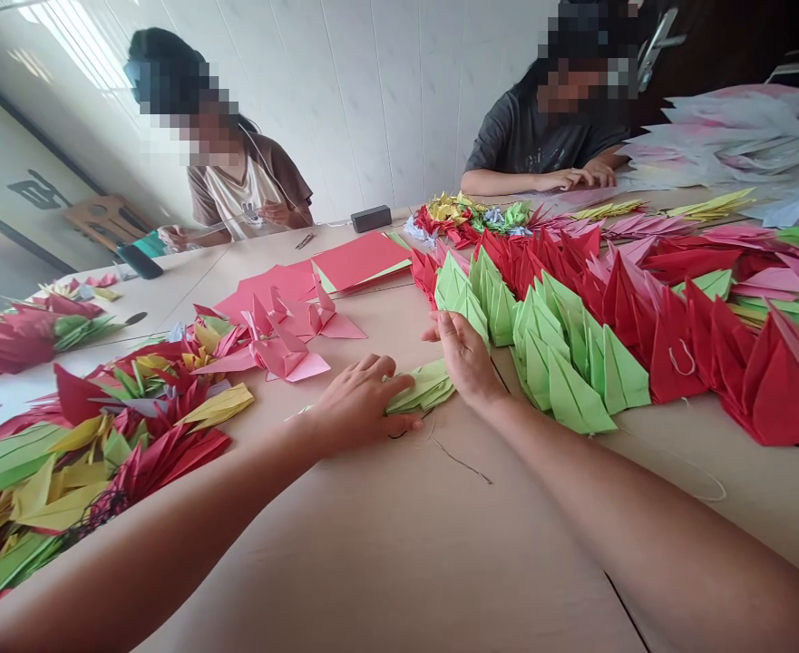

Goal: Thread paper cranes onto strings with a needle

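A small bundle of light green folded paper pieces [427, 386] lies flat on the table between my hands. My left hand [362, 404] rests palm down at its left end, fingers spread and lightly bent, covering part of it. On its right end stands my right hand [465, 358], edge down, with the fingers stretched and nothing gripped. Just beyond the right fingers are rows of upright green folded papers [562, 349]. A loose dark thread [463, 461] trails from the bundle toward me. Pink paper cranes [290, 331] sit past my left hand.
Red paper sheets [362, 260] lie ahead. Red folded rows [766, 363] extend right, and a colourful crane heap [120, 435] fills the left. A black box [371, 219] stands at the far edge. Two people [249, 181] sit opposite, their hands on their own work.
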### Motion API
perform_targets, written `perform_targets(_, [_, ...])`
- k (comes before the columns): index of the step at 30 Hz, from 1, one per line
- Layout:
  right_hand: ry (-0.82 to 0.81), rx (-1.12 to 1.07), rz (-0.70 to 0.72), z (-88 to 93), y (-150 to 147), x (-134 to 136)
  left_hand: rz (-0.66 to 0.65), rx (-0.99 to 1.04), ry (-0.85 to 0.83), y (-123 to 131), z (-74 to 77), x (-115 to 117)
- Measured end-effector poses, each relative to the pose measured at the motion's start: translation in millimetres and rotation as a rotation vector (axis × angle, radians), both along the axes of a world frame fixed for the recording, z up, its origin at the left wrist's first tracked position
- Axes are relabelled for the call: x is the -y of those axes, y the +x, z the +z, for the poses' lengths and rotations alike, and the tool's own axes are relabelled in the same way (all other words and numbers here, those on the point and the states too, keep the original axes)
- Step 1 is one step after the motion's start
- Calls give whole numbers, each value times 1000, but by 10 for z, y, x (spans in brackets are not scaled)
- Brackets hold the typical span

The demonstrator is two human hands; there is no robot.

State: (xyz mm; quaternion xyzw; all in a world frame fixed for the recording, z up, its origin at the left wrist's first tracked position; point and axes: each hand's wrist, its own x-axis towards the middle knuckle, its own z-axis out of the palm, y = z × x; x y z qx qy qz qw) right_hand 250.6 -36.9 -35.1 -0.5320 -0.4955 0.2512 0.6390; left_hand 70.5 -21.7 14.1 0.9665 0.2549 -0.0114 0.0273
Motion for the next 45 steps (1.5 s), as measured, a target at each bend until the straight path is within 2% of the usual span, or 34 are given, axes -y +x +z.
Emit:
perform_targets(7, [-7, -12, 0, 4, -6, -1, 29, 29, 0, 130, 89, -17])
perform_targets(14, [-14, -15, 10, 8, -22, 15, 26, -31, -107, 299, -17, -25])
perform_targets(16, [-18, -18, 13, -3, -14, -2, 30, -14, -119, 290, -4, -20])
perform_targets(21, [-48, 24, 76, 89, 163, -56, 60, 107, -116, 16, 188, 54])
perform_targets(24, [-114, 150, 290, 239, 333, -19, 137, 166, -93, -326, 246, 129])
perform_targets(26, [-177, 269, 457, 323, 417, 35, 191, 168, -83, -573, 211, 179])
perform_targets(28, [-233, 392, 564, 358, 452, 89, 238, 156, -78, -788, 131, 222])
perform_targets(31, [-280, 552, 585, 328, 422, 130, 295, 150, -85, -995, -14, 256])
perform_targets(36, [-280, 728, 553, 302, 282, 141, 333, 171, -145, -1044, -166, 223])
perform_targets(40, [-246, 792, 566, 341, 156, 170, 326, 200, -187, -977, -203, 188])
perform_targets(45, [-190, 826, 590, 287, -5, 201, 304, 213, -212, -918, -220, 189])
